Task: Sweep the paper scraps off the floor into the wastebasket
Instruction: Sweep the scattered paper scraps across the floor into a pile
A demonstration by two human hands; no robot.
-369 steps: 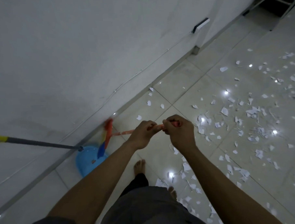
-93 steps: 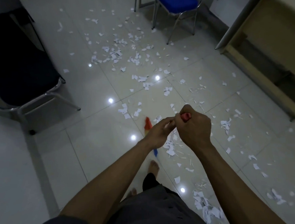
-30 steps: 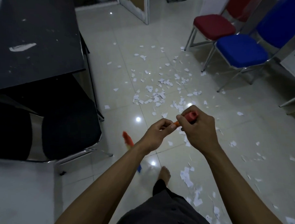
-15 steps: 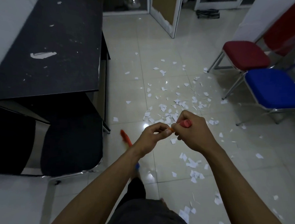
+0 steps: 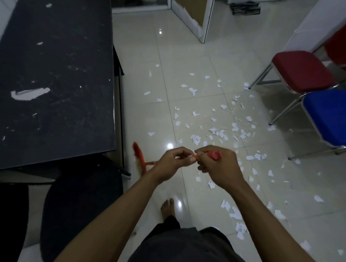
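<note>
Paper scraps [image 5: 221, 133] litter the floor [image 5: 184, 51] ahead and right of the hands. The left hand [image 5: 172, 162] and right hand [image 5: 219, 167] both curl round the broom [image 5: 138, 159] handle, which runs leftward to its head, away from the scraps; the right hand lies nearer them.

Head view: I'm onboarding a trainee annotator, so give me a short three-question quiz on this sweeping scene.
1. True or false: the left hand and right hand both grip the broom.
2. Seen from the person, the broom's head is: A) left of both hands; B) between the hands; C) right of both hands.
3. Fill in: most paper scraps lie on the person's ____ side.
Key: 1 true; 2 A; 3 right.
</note>
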